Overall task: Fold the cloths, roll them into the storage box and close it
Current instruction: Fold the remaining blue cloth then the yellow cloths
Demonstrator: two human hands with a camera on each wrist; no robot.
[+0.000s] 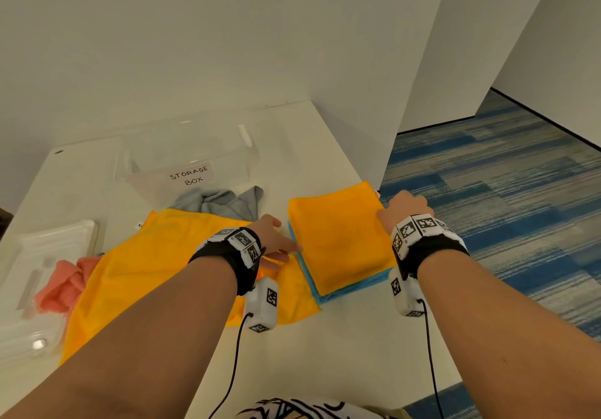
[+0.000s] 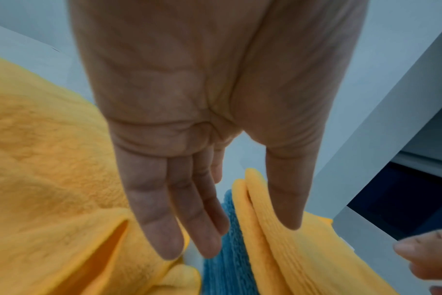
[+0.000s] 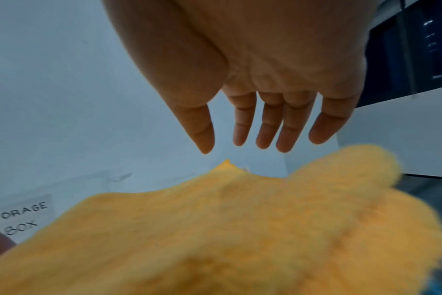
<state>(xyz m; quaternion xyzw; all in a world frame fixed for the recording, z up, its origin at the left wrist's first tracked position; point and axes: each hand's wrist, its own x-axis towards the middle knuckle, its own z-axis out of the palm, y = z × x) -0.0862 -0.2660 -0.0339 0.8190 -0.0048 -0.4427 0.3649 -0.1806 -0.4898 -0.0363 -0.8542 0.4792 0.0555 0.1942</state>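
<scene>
A folded orange cloth (image 1: 340, 239) lies on a folded blue cloth (image 1: 353, 290) at the table's right side. My left hand (image 1: 276, 246) reaches to the stack's left edge with straight fingers (image 2: 162, 229), its thumb over the orange fold (image 2: 273, 249) and the blue cloth (image 2: 227, 265) below. My right hand (image 1: 405, 207) hovers at the stack's right edge, fingers (image 3: 265, 129) straight and spread above the orange cloth (image 3: 240, 229), holding nothing. A larger unfolded orange cloth (image 1: 156, 262) lies to the left. The clear storage box (image 1: 190, 161) stands open behind.
A grey cloth (image 1: 221, 202) is crumpled in front of the box. A pink cloth (image 1: 65, 283) lies by the clear lid (image 1: 42, 256) at the left. The table edge (image 1: 374, 187) is close to the stack on the right, with blue carpet (image 1: 487, 207) beyond.
</scene>
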